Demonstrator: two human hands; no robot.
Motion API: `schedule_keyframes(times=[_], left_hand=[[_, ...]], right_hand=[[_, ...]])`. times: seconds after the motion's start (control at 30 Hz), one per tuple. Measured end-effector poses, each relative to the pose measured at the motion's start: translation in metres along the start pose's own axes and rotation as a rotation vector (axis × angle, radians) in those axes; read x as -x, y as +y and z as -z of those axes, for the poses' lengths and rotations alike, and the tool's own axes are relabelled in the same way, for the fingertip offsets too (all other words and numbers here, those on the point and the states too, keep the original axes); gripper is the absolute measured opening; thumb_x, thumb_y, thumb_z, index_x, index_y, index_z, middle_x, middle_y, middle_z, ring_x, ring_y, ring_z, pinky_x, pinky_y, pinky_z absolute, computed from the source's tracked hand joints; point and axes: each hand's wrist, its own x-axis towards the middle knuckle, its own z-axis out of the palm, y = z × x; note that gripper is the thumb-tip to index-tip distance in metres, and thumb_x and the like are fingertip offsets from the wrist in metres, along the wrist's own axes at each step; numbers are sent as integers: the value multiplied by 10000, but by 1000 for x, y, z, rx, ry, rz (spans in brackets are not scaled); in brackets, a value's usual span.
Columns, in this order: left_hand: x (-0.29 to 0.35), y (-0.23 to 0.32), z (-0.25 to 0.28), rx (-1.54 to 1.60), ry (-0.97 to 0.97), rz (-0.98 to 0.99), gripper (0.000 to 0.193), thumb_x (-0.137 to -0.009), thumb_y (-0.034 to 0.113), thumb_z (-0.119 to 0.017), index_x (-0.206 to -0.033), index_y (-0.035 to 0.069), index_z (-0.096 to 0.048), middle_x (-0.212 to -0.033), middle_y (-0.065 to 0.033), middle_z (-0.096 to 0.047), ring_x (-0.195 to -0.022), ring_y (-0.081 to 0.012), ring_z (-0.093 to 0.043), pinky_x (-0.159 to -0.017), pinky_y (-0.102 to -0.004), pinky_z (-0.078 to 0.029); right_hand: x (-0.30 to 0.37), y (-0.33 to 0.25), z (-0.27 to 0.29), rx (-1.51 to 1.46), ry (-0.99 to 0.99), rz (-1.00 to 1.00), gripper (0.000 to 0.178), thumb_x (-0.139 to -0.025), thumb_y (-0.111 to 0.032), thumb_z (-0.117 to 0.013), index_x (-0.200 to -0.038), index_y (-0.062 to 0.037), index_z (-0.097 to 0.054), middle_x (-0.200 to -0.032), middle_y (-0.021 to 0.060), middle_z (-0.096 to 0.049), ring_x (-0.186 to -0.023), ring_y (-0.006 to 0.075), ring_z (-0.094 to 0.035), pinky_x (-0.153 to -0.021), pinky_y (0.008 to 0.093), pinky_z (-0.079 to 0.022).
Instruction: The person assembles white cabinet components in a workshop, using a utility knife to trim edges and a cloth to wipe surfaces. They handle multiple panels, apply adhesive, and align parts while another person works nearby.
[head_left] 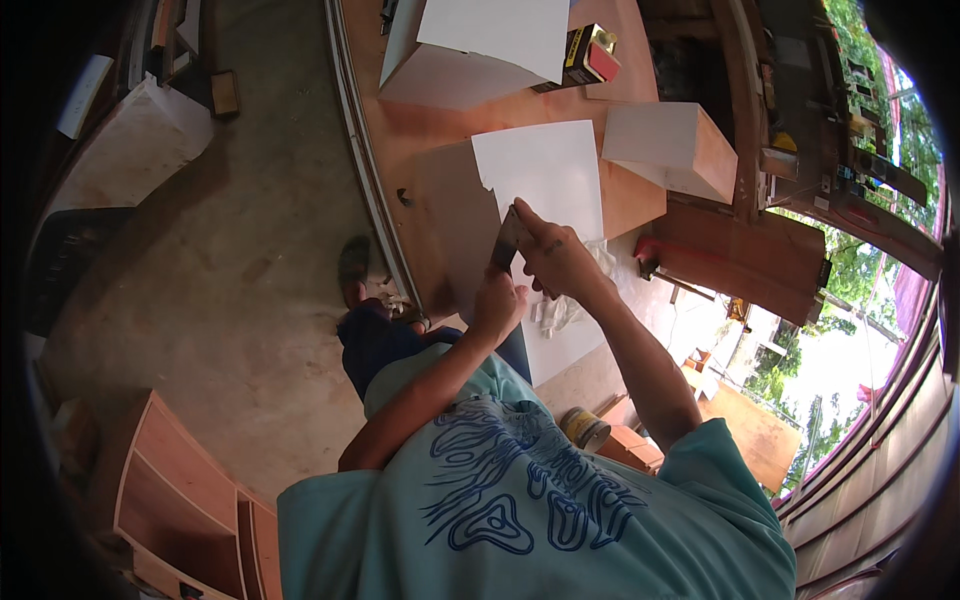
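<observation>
Both my hands meet over a white sheet (550, 165) that lies on a wooden surface, its left edge ragged. Between them is a dark, flat, narrow piece (507, 243), like a scraper blade; its exact kind is unclear. My right hand (562, 262) is closed on its upper end, fingers bent. At the lower end, my left hand (498, 308) pinches it with the fingers curled in. Crumpled whitish material (560, 316) lies on the sheet beside my right wrist.
A large white-faced box (470, 80) stands at the far side, with a yellow and black carton (590, 58) beside it. A smaller white-faced box (665, 150) is to the right. A tin can (585, 428) stands near my right elbow. Wooden shelving (185, 500) occupies the lower left.
</observation>
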Motion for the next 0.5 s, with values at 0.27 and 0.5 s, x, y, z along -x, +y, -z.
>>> schedule_keyframes(times=[0.27,0.5], left_hand=[[-21,-12,4,15,-39,-80,529,-768,94,-694,-1149,-117,-394,-1083,-331,-536,-988,-456,-578,-830,-461,-488],[-16,22,5,-144,263,-212,566,-763,111,-716,-1156,-120,-380,-1100,-327,-519,-1002,-459,-563,-829,-471,-485]], right_hand=[[-12,-4,3,-5,12,-25,498,-972,-174,-408,-1460,-127,-316,-650,107,-610,-453,168,-588,-439,309,-506],[-6,-12,17,71,141,98,509,-963,-158,-402,-1462,-122,-308,-649,111,-607,-448,171,-585,-439,317,-501]])
